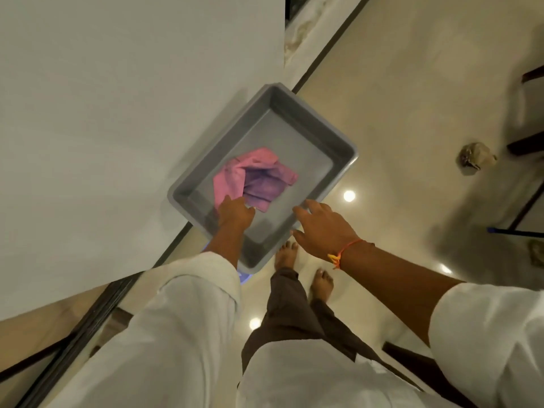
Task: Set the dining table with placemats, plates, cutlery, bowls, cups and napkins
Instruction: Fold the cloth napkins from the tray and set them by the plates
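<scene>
A: Where do the napkins sit against the hands?

B: Start with the white table [103,113] filling the upper left of the frame. A grey plastic tub [300,154] rests on its edge at the centre, with its right side hanging out over the glossy floor [397,98]. The napkins lie in the tub's left half, directly above the left hand [235,212] and well to the left of the right hand [323,228]

A: How do they look?

B: There are two cloths, both rumpled and loosely folded. The pink napkin [232,175] is on the left, and the purple napkin [265,184] is partly tucked under it, spreading toward the tub's middle

A: And the hands?

B: The left one reaches into the tub from the lower centre with its back to the camera, its fingers bent down onto the near edge of the pink napkin. I cannot tell whether they actually pinch the cloth or only touch it. The right one is released, with fingers spread and nothing in them. Its fingertips are at the tub's right rim, and I cannot tell whether they touch it. An orange thread [341,254] circles that wrist
</scene>
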{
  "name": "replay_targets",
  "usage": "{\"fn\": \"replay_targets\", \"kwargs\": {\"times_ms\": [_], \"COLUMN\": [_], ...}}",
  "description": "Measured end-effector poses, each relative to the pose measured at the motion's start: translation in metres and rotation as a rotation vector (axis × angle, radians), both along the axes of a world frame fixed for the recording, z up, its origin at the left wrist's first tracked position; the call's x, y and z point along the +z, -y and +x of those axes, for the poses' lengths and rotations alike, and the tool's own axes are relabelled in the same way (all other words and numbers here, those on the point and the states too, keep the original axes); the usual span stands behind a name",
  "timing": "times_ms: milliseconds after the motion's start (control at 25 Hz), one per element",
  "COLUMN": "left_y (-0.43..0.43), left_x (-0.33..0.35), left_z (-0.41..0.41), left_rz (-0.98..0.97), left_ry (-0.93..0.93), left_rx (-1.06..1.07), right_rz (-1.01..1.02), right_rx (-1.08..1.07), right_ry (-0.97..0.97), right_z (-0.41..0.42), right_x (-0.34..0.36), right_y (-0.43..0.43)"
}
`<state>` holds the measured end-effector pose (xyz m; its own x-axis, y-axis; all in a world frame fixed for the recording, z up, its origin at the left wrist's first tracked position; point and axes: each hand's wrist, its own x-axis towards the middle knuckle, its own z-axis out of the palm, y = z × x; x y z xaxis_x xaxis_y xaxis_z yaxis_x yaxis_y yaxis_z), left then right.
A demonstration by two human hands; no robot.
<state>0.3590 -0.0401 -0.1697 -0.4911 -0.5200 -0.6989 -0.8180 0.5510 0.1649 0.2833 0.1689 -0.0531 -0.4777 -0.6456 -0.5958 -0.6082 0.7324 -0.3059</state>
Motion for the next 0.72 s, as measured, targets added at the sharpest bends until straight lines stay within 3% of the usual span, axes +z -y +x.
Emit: {"fn": "replay_targets", "kwargs": {"times_ms": [120, 360, 520, 600, 720], "left_y": [0.021, 0.042, 0.042, 0.043, 0.05], "left_x": [-0.024, -0.035, -0.006, 0.023, 0.065], "left_z": [-0.01, 0.0, -0.015, -0.029, -0.042], "left_rz": [0.066, 0.084, 0.037, 0.188, 0.429], "left_ry": [0.056, -0.073, -0.385, -0.533, -0.607], "left_rx": [-0.018, 0.062, 0.547, 0.841, 1.062], "right_rz": [0.04, 0.058, 0.086, 0.091, 0.077], "right_rx": [0.015, -0.009, -0.01, -0.013, -0.013], "right_ry": [0.029, 0.042, 0.061, 0.058, 0.047], "right_z": [-0.009, -0.017, -0.02, -0.021, -0.024], "right_x": [-0.02, -0.035, -0.035, -0.031, -0.021], "right_y": [0.023, 0.049, 0.055, 0.06, 0.068]}}
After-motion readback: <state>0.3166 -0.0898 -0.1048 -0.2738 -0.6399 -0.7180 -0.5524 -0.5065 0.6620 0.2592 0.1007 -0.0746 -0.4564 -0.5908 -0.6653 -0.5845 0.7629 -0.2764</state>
